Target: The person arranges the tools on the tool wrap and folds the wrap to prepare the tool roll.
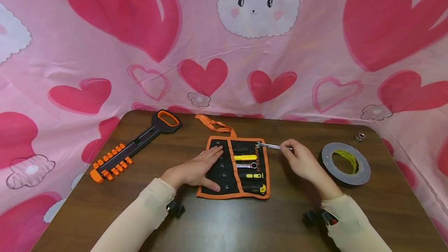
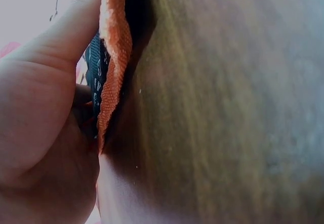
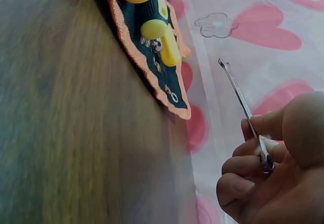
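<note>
A black tool pouch (image 1: 229,188) with orange edging lies spread on the table. My left hand (image 1: 201,168) rests flat on its left part, fingers extended over the printed size numbers and thumb near the bottom edge. Yellow-handled tools (image 1: 245,158) and a short wrench (image 1: 246,165) sit in the pouch's slots. A slim silver wrench (image 1: 274,146) is pinched between the thumb and fingers of my right hand (image 1: 301,161), its open end over the pouch's upper right corner. In the right wrist view the wrench (image 3: 238,93) points away from the palm, its other end near the curled fingers.
A black and orange snow-brush-like rack (image 1: 134,146) with orange prongs lies at the left. To the right are a roll of grey tape (image 1: 362,162) and a small metal socket (image 1: 359,137). An orange tie strap (image 1: 218,125) trails behind the pouch, towards the pink heart-patterned curtain (image 1: 245,53).
</note>
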